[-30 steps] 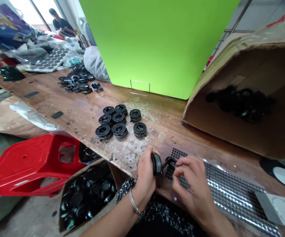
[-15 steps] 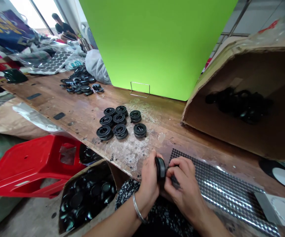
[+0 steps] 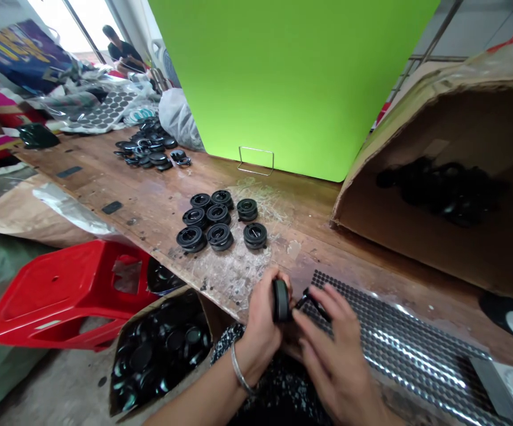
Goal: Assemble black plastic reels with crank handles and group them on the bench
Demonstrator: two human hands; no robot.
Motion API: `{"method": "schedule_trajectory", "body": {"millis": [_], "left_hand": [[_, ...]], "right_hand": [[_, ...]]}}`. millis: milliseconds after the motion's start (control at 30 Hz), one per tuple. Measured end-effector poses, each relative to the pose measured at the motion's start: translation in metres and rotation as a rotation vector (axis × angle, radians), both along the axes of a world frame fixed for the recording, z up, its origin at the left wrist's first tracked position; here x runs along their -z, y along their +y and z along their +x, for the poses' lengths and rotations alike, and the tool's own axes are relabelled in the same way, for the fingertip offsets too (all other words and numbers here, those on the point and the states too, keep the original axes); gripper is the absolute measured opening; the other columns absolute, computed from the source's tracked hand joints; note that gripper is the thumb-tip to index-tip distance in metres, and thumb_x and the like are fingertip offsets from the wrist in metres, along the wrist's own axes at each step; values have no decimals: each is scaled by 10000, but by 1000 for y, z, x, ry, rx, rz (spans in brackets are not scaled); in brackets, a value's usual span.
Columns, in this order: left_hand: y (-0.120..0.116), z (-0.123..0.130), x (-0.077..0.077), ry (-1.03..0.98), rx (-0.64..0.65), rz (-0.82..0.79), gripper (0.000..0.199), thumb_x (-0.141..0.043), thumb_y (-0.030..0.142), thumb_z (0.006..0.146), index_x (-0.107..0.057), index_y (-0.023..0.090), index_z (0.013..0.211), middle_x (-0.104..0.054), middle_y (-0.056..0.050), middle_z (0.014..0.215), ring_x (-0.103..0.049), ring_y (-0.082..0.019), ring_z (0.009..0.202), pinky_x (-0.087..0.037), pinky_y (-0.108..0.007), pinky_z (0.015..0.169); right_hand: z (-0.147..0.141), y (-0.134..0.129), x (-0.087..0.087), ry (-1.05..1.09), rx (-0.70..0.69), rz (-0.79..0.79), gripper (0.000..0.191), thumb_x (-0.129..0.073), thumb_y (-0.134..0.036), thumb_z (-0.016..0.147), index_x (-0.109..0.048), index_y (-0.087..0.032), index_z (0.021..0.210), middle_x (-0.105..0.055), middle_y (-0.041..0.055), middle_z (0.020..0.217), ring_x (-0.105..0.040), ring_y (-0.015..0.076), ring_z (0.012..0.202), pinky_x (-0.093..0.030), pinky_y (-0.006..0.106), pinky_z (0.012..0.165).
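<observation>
My left hand (image 3: 264, 310), with a silver bangle at the wrist, grips a round black part (image 3: 281, 300) held on edge at the bench's front. Close to its right, my right hand (image 3: 334, 340) has its fingers spread, and a thin black ring-like piece (image 3: 313, 303) shows at its fingertips; blur hides how firmly it is held. Several round black assemblies (image 3: 219, 235) stand grouped on the wooden bench (image 3: 158, 201), beyond my left hand. A sheet of small dark dots (image 3: 398, 331) lies under and right of my right hand.
An open cardboard box (image 3: 416, 242) with black parts is at the right. Behind the bench rises a green panel (image 3: 283, 83). A black pile (image 3: 149, 145) lies farther left. Below are a red stool (image 3: 52, 290) and a box of black parts (image 3: 163, 349). A person (image 3: 123, 50) sits far back.
My right hand has opened its fingers and drawn slightly away from the round part, exposing the thin black piece. My left hand keeps its grip. The whole view has shifted slightly.
</observation>
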State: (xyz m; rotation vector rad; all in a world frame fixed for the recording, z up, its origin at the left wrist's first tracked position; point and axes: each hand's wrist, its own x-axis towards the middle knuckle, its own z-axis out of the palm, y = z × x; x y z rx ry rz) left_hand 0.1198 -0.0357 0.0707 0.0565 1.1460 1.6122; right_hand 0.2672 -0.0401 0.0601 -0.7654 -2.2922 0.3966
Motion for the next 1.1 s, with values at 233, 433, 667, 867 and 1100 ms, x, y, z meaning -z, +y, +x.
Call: {"method": "schedule_trajectory", "body": {"millis": [233, 433, 667, 867, 1100], "left_hand": [[-16, -29, -9, 411, 187, 318, 406, -535, 457, 841, -558, 188, 538, -473, -28, 559, -466, -160, 576, -395, -285, 624], [-46, -75, 1, 979, 464, 296, 535, -718, 327, 766, -587, 245, 1278, -560, -100, 1287, -501, -274, 1224, -377, -389, 1061], [-53, -74, 38, 1275, 483, 156, 819, -787, 264, 722, -402, 302, 1444, -525, -85, 1419, -476, -270, 1315, -370, -442, 1125], [-49, -58, 43, 1551, 162, 202, 424, -557, 163, 911, -536, 271, 1320, -631, -67, 1279, -571, -193, 1186, -432, -364, 1059], [-41, -52, 37, 1415, 31, 221, 235, -615, 175, 883, -705, 262, 1082, -707, -70, 1129, -647, -196, 1033, -483, -343, 949]], "right_hand": [[-10, 25, -5, 268, -127, -1013, 499, -599, -338, 885, -480, -259, 1363, -624, 94, 1264, -671, 229, 1058, -567, 400, 913], [-38, 33, -1, 191, -84, -603, 407, -681, -210, 780, -573, -254, 1171, -596, 71, 1222, -609, 216, 1109, -541, 328, 914], [-37, 38, 11, 216, -329, -677, 305, -643, -182, 829, -566, -269, 1112, -567, 103, 1305, -562, 235, 1220, -511, 370, 983], [-22, 40, 22, 470, -214, -989, 315, -567, -280, 907, -497, -295, 1214, -544, 111, 1358, -579, 260, 1217, -533, 422, 956], [-51, 28, 22, 248, 30, -791, 256, -462, -417, 966, -622, -224, 915, -630, 13, 843, -605, 141, 753, -508, 234, 695]]}}
